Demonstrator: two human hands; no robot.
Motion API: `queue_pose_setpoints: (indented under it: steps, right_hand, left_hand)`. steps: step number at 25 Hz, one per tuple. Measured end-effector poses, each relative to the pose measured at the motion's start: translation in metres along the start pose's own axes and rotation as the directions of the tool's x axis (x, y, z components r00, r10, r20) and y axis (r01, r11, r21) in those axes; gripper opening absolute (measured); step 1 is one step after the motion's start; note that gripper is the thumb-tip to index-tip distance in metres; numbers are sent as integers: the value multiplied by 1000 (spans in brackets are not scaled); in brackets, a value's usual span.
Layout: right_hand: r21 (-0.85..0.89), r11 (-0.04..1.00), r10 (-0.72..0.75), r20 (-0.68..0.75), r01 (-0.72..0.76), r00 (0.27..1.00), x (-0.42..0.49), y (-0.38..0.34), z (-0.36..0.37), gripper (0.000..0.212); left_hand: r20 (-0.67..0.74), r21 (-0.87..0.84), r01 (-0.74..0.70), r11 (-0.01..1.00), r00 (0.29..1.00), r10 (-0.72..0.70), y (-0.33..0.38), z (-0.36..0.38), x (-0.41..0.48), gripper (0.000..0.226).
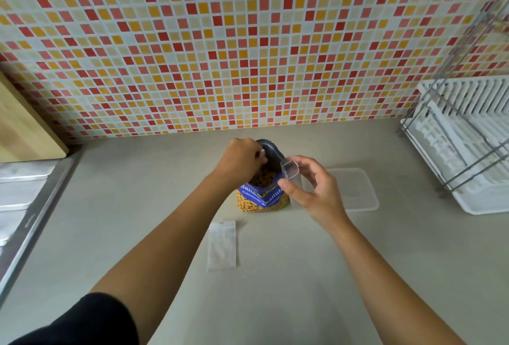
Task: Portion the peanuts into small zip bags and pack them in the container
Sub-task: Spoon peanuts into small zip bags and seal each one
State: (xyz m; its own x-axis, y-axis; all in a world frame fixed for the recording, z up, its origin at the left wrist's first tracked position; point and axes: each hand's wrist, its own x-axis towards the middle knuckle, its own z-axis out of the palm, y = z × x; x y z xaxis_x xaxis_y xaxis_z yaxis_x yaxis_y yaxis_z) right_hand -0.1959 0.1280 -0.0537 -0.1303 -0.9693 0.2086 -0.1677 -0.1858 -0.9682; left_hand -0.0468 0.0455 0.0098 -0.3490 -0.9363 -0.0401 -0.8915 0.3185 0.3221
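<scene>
Peanut bag (261, 199) upright mid-worktop (132, 207), mouth open upward. Left hand (242, 158) dips into mouth, fingers curled; what it grasps, cannot tell. Right hand (312, 186) pinches zip bag (289, 169) beside mouth, long axis tilted, open end up. Spare bags (222, 245) lie flat nearer, long axis near-far. Container (356, 190) at right.

The peanut bag (261, 198) is stood mid-counter (137, 193), near the wall (248, 41). The left hand (242, 157) is placed in its mouth, over the peanuts (265, 178). The right hand (312, 189) is seen just right of the mouth, with a zip bag (289, 169) pinched upright. The container (356, 193) is set right of the peanut bag, partly behind the right hand. Spare bags (222, 245) are laid flat in front of the peanut bag, slightly left. The rack (468, 152) is found far right, the board (24, 130) far left by the wall, the sink (30, 207) in front of it.
</scene>
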Motion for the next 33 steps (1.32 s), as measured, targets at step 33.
queue_pose_setpoints:
  steps: [33]
  right_hand:
    - [-171,985,-51,-169,22,984,2,-7,-9,51]
  left_hand:
    - [282,-885,421,197,823,-493,-43,-30,-10,10]
